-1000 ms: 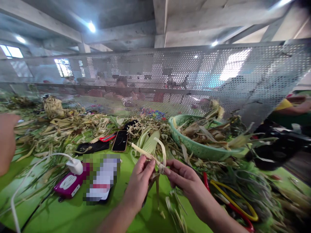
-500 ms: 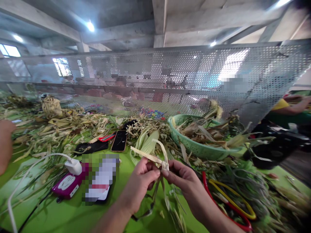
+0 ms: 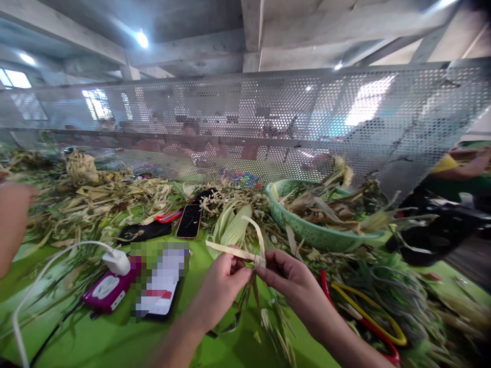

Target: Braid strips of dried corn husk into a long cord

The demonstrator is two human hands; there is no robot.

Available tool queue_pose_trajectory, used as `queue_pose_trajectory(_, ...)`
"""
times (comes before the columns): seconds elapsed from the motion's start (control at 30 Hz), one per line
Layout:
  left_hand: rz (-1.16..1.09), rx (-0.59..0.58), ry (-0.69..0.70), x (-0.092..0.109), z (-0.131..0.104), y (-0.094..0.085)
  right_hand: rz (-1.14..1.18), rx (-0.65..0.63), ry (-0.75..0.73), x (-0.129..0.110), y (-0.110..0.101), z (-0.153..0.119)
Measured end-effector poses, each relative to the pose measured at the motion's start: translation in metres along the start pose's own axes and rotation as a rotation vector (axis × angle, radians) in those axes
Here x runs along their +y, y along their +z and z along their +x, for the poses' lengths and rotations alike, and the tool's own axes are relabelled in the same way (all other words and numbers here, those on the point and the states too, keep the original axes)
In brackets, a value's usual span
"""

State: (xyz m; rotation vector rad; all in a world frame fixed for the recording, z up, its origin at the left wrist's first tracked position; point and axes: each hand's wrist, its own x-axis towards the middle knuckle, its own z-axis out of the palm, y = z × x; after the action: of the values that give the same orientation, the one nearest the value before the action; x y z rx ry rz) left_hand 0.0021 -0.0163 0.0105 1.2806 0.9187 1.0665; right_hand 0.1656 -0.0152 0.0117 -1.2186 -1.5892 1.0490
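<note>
Left edge: another person's arm [image 3: 13, 225], blurred. Lower left: white plug [image 3: 117, 261] seated in purple power strip [image 3: 109, 292]; phone [image 3: 163, 289] laid beside. Lower centre: pale husk strips [image 3: 230, 250] pinched by left hand [image 3: 227, 278], closed; their crossing gripped by right hand [image 3: 286, 271], thumb against curled fingers (partly hidden). Right of centre: green basket [image 3: 320, 236], heaped with dry husks [image 3: 326, 207].

Pale cream husk strips [image 3: 220, 248], lime-green tabletop [image 3: 201, 260], mint-green hole-dotted basket [image 3: 303, 231], magenta socket block [image 3: 121, 284], white plug [image 3: 117, 262]
</note>
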Motion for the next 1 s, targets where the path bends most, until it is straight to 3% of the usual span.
queue_pose_trajectory(0.2,0.004,0.031,0.012,-0.007,0.006,0.006,-0.404,0.21,-0.169,0.006,-0.004,-0.003)
queue_pose_trajectory(0.4,0.034,0.087,0.021,-0.006,0.004,0.01,-0.673,0.084,-0.315,-0.003,-0.006,-0.008)
queue_pose_trajectory(0.53,0.015,0.042,0.022,-0.007,0.002,0.011,-0.798,0.078,-0.356,0.0,-0.004,-0.01)
queue_pose_trajectory(0.77,0.037,0.018,0.032,-0.012,0.0,0.015,-0.911,0.134,-0.38,0.005,0.001,-0.01)
queue_pose_trajectory(1.0,0.022,-0.02,0.049,-0.007,-0.001,0.015,-0.799,0.107,-0.306,-0.001,-0.004,-0.007)
